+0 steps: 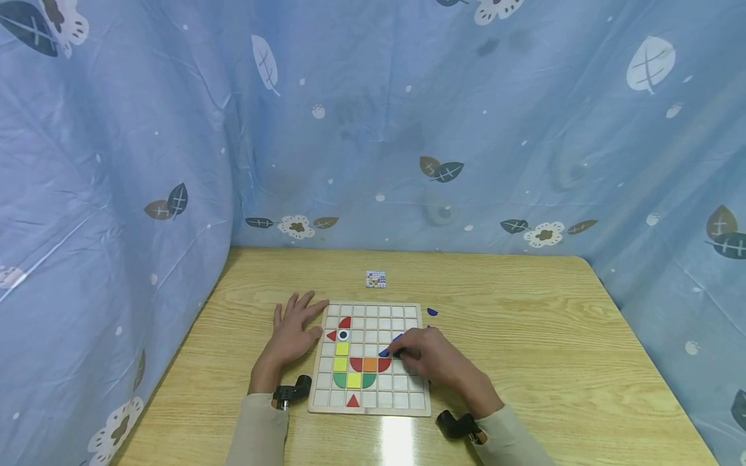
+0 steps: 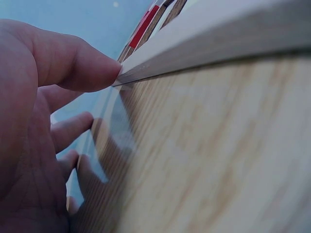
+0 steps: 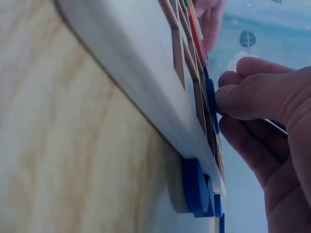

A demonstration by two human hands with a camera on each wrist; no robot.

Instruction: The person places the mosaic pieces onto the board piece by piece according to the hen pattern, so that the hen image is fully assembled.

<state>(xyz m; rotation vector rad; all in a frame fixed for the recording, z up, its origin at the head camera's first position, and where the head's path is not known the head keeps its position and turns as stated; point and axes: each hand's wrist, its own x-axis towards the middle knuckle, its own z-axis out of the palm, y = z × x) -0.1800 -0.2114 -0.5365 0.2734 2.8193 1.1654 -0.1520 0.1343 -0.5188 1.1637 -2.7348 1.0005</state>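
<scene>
A wooden grid board (image 1: pixel 408 401) lies on the table, with colored tiles set in several of its squares. My left hand (image 1: pixel 291 335) lies at its left side with fingers spread, and the thumb touches the edge in the left wrist view. Over the right part of the board, my right hand (image 1: pixel 436 357) pinches a blue curved tile (image 1: pixel 383 353) at a square above the red quarter-round tile (image 1: pixel 384 364). Another blue tile (image 1: pixel 397 337) is by the right fingers, partly hidden. Yellow tiles (image 1: pixel 342 349), an orange tile (image 1: pixel 370 365) and an eye tile (image 1: pixel 344 335) sit in the grid.
A small pattern card (image 1: pixel 375 279) lies behind the board. Loose blue tiles, one a half-round tile (image 1: pixel 432 312), lie along the board's right side; several blue tiles (image 3: pixel 195 187) show there in the right wrist view. A blue curtain (image 1: pixel 373 129) hangs behind the table.
</scene>
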